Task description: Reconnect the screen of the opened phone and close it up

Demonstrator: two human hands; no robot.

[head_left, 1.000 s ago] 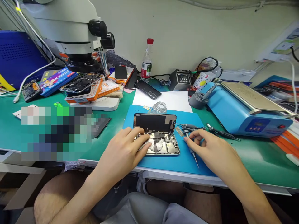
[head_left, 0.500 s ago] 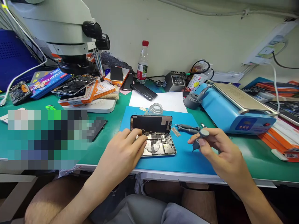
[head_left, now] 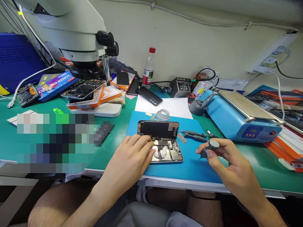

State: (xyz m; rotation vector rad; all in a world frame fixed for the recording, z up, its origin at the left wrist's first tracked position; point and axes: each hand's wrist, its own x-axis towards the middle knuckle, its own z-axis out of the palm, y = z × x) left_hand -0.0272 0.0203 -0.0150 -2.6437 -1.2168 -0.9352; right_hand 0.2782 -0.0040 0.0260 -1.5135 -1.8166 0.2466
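Observation:
An opened phone (head_left: 168,153) lies on a blue mat (head_left: 187,164), its dark screen panel (head_left: 158,130) propped up behind the body. My left hand (head_left: 132,159) rests flat on the phone's left side, fingers stretched over the internals. My right hand (head_left: 224,164) is off to the right of the phone, above the mat, fingers closed round a grey screwdriver (head_left: 209,146) whose round cap points toward me. Two more screwdrivers (head_left: 195,135) lie on the mat between the phone and my right hand.
A microscope (head_left: 78,34) stands at back left over stacked phone parts (head_left: 85,90). A blue heating machine (head_left: 239,118) sits at right. A water bottle (head_left: 149,67), a small glass jar (head_left: 162,115), white paper (head_left: 165,105) and a small station (head_left: 178,86) lie behind the mat.
My right hand picked the screwdriver up off the mat and now holds it raised, to the right of the phone. My left hand stayed on the phone.

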